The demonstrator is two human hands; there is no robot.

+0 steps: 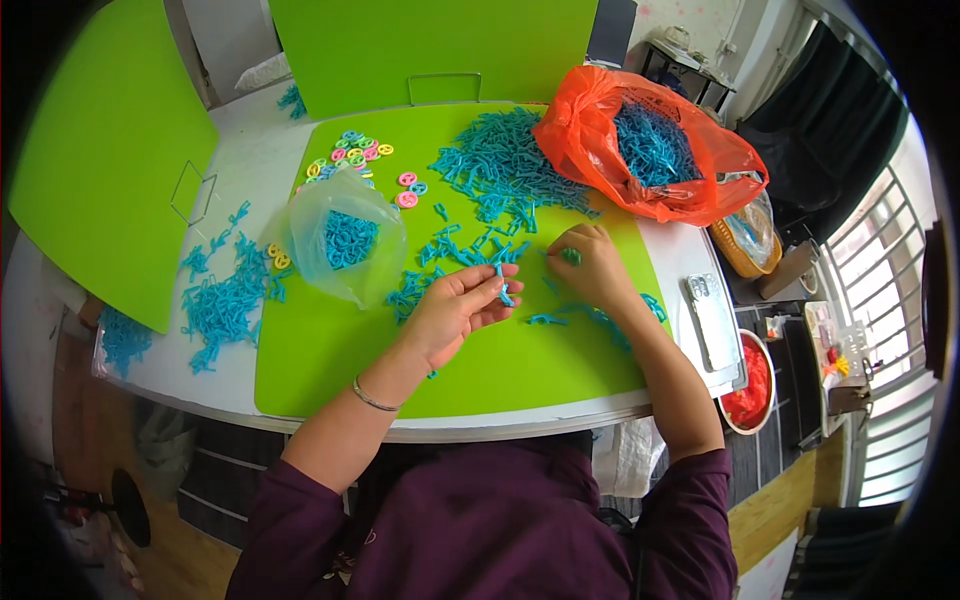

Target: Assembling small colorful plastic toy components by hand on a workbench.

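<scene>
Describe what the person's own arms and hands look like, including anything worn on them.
Both forearms are bare, with dark purple sleeves pushed up near the elbows. The left hand has a thin silver metal bracelet at its wrist. The right hand is bare: no gloves or rings visible.

Crumpled orange plastic bag [640, 150] at 1 o'clock on the desk [250, 160], mouth open, full of blue plastic pieces. Clear plastic bag [345, 245] at 10 o'clock from centre, holding a small clump of blue pieces. Another clear bag [120, 340] of blue pieces at 9 o'clock, on the desk's edge.
</scene>
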